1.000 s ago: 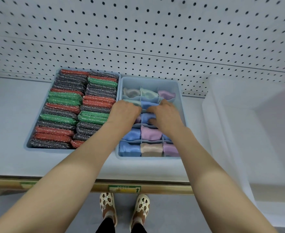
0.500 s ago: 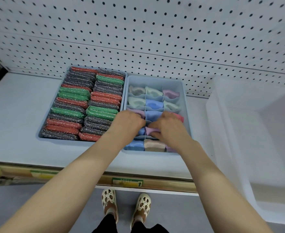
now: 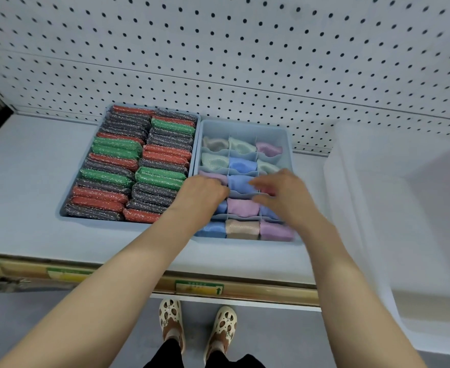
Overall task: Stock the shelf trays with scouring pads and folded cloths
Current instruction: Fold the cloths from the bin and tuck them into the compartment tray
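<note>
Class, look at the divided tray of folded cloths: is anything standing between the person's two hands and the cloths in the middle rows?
Nothing visible does. The left hand and right hand are over the divided tray, directly above its middle rows. The tray is open-topped, and only its low dividers separate the folded cloths. The scouring pads sit apart in their own tray.

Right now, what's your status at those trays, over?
Left hand curled at divided tray, grip unclear. Right hand open over blue cloth. Scouring pads fill their tray. Nothing in the way.
</note>
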Demonstrator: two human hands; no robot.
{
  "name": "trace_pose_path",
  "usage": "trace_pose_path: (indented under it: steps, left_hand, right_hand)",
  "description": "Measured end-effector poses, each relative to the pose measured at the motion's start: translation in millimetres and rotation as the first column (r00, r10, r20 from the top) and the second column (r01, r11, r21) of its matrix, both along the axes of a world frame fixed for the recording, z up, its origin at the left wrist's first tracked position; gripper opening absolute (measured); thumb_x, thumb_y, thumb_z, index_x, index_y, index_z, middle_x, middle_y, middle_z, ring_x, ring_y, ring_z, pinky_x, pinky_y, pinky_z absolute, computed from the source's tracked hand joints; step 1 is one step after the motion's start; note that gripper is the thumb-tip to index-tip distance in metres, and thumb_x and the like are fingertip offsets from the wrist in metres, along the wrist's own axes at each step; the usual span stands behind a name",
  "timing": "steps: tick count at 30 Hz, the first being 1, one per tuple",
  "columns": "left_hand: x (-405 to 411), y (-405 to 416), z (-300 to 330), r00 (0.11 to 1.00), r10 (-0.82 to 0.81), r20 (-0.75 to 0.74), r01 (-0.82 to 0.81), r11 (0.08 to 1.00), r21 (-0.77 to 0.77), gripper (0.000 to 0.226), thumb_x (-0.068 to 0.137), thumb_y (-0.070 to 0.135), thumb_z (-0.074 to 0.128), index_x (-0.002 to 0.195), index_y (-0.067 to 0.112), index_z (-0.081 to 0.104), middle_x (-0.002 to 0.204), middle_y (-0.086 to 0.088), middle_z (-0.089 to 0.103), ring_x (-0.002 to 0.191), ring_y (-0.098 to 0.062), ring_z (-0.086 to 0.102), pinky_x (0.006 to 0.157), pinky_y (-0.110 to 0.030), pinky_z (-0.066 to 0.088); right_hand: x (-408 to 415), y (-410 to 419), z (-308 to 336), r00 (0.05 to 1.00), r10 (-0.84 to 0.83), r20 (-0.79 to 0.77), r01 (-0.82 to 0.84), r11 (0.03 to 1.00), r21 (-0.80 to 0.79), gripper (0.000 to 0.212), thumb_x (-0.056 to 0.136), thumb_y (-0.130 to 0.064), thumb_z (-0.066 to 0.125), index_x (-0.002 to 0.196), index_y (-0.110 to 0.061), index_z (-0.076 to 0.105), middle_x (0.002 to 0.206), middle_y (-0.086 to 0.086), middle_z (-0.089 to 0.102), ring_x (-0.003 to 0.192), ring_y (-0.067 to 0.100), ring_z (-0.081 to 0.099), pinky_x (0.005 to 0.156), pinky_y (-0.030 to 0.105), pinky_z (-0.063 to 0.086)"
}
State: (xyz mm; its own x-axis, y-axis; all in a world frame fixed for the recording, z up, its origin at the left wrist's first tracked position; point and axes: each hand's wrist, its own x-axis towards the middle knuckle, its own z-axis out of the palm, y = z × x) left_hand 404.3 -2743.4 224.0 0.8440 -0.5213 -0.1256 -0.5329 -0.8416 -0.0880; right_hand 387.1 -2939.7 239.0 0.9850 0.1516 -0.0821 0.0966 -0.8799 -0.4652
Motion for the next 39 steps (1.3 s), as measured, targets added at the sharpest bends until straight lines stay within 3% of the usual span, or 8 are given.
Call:
trace_pose_path:
  steps: [3, 6, 11, 18, 22, 29, 35, 39]
  left_hand:
    - [1.2, 3.7, -3.3, 1.000, 0.020, -0.011, -0.021, 0.991, -0.131, 0.031, 0.079, 0.008, 0.063, 0.107, 0.023, 0.063, 0.107, 0.004, 0.064, 0.100, -0.023, 0.061, 0.074, -0.030, 0.045]
    - [-1.9, -7.1, -5.2, 0.998, 0.030, -0.059, -0.045, 0.961, -0.272, 0.026, 0.085, 0.014, 0.062, 0.111, 0.019, 0.064, 0.109, -0.001, 0.062, 0.108, -0.025, 0.054, 0.086, -0.039, 0.049]
    - [0.8, -26.6, -10.7, 0.984, -0.026, -0.179, -0.017, 0.972, -0.234, 0.022, 0.090, 0.021, 0.063, 0.111, 0.018, 0.068, 0.110, -0.002, 0.063, 0.109, -0.024, 0.055, 0.087, -0.039, 0.047]
    - [-4.5, -22.4, -6.5, 0.981, -0.010, -0.195, -0.060, 0.936, -0.347, 0.031, 0.090, 0.023, 0.063, 0.121, 0.022, 0.066, 0.113, -0.001, 0.064, 0.111, -0.022, 0.056, 0.089, -0.036, 0.045]
    - [-25.2, -12.1, 3.3, 0.987, -0.066, -0.145, -0.013, 0.874, -0.485, 0.021, 0.088, 0.025, 0.067, 0.108, 0.021, 0.071, 0.106, 0.002, 0.068, 0.103, -0.022, 0.059, 0.084, -0.039, 0.047]
    - [-37.6, -21.2, 9.7, 0.972, -0.126, -0.198, 0.053, 0.940, -0.338, 0.014, 0.078, 0.020, 0.071, 0.075, 0.026, 0.060, 0.074, 0.003, 0.056, 0.088, -0.027, 0.058, 0.057, -0.028, 0.031]
    - [-37.2, -19.1, 5.1, 0.955, -0.153, -0.253, 0.044, 0.920, -0.391, 0.021, 0.083, 0.022, 0.072, 0.102, 0.030, 0.074, 0.091, -0.001, 0.070, 0.092, -0.024, 0.061, 0.067, -0.026, 0.039]
    - [-35.9, 7.5, 14.8, 0.986, -0.081, -0.149, 0.000, 0.879, -0.478, 0.022, 0.087, 0.034, 0.068, 0.108, 0.028, 0.072, 0.103, 0.006, 0.071, 0.104, -0.019, 0.058, 0.084, -0.036, 0.049]
  right_hand:
    - [-5.4, -35.0, 9.9, 0.993, -0.100, 0.062, 0.105, 0.991, -0.078, 0.017, 0.080, -0.019, 0.072, 0.093, -0.030, 0.077, 0.074, -0.008, 0.059, 0.091, 0.022, 0.055, 0.075, 0.032, 0.044]
    - [-10.2, -30.2, 6.0, 0.999, -0.019, -0.032, 0.011, 0.971, -0.239, 0.020, 0.078, -0.018, 0.069, 0.096, -0.026, 0.075, 0.086, 0.006, 0.063, 0.100, 0.025, 0.053, 0.082, 0.035, 0.045]
    - [-11.1, -10.6, -10.6, 0.993, 0.117, 0.016, -0.093, 0.855, -0.510, 0.014, 0.081, -0.025, 0.060, 0.092, -0.028, 0.069, 0.085, -0.002, 0.064, 0.104, 0.024, 0.049, 0.074, 0.032, 0.019]
    - [-16.9, -15.6, -10.7, 0.995, 0.098, 0.017, -0.077, 0.865, -0.496, 0.030, 0.084, -0.030, 0.060, 0.112, -0.039, 0.067, 0.094, -0.005, 0.067, 0.108, 0.021, 0.048, 0.083, 0.031, 0.026]
    - [-29.4, -25.7, 4.3, 0.997, 0.012, 0.074, 0.005, 0.975, -0.224, 0.025, 0.078, -0.024, 0.073, 0.103, -0.031, 0.075, 0.090, 0.001, 0.069, 0.097, 0.026, 0.053, 0.080, 0.034, 0.040]
    - [-43.4, -15.8, 4.2, 0.982, 0.162, -0.094, -0.187, 0.879, -0.438, 0.016, 0.085, -0.039, 0.066, 0.099, -0.038, 0.073, 0.078, -0.005, 0.049, 0.103, 0.022, 0.048, 0.073, 0.028, 0.023]
    - [-41.1, -18.5, 6.1, 0.966, 0.215, -0.142, -0.257, 0.841, -0.476, 0.015, 0.086, -0.036, 0.063, 0.096, -0.039, 0.074, 0.082, -0.011, 0.064, 0.100, 0.018, 0.046, 0.076, 0.029, 0.023]
    - [-35.9, -11.4, 17.6, 0.994, 0.096, -0.057, -0.109, 0.954, -0.280, 0.011, 0.084, -0.031, 0.066, 0.083, -0.028, 0.077, 0.066, -0.017, 0.051, 0.085, 0.018, 0.049, 0.070, 0.028, 0.034]
